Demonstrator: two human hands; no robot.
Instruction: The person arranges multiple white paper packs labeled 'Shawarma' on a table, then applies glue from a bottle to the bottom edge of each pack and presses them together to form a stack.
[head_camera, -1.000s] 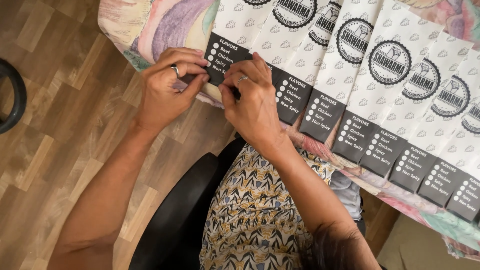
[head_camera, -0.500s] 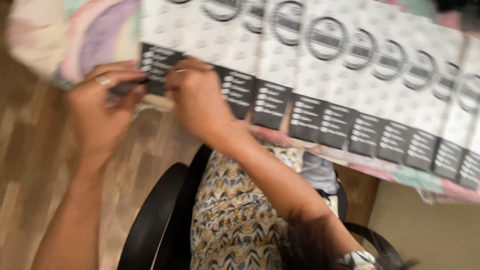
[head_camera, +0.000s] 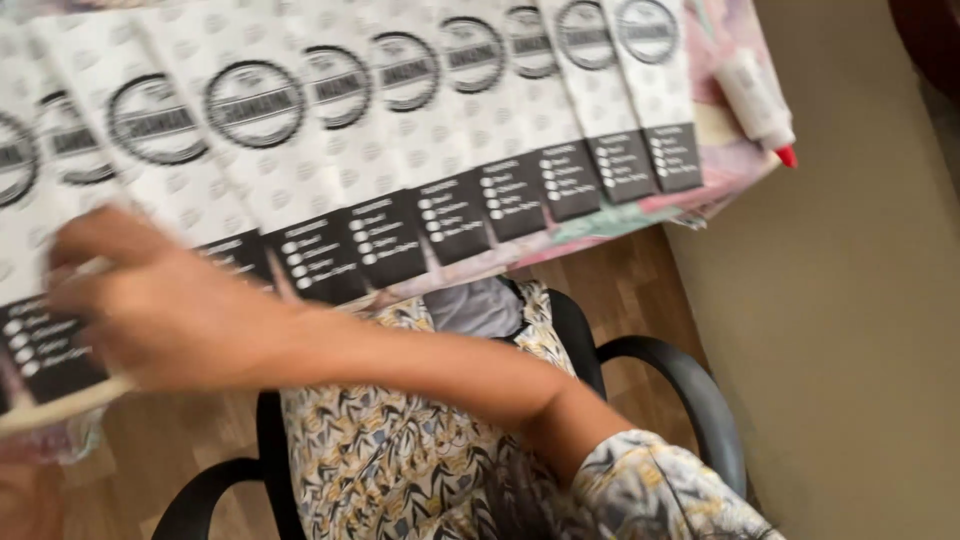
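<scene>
Since half a second ago the view has swung right: the row of paper bags (head_camera: 400, 150) now fills the top, and a white marker with a red cap (head_camera: 757, 100) has come into view at the far right of the counter (head_camera: 720, 185). The right hand (head_camera: 165, 310) has stayed at the leftmost bags, its forearm stretched across the frame from the lower right. It is blurred; the fingers look loosely curled over the lower edge of a bag, but whether it grips anything cannot be told. The left hand is out of view.

Around it: a black office chair (head_camera: 690, 390) with curved armrests below, a floral patterned garment (head_camera: 400, 460) over the lap, wood plank floor (head_camera: 620, 285), and a plain beige wall surface at right.

The bags lie flat, overlapped like shingles in a row running left to right. Each one's long axis runs from the counter's far side toward the person, black panel end nearest and overhanging the edge. They are white paper with a faint repeat pattern, a round black emblem and a black rectangular checklist panel. The counter has a pastel swirl cloth.
</scene>
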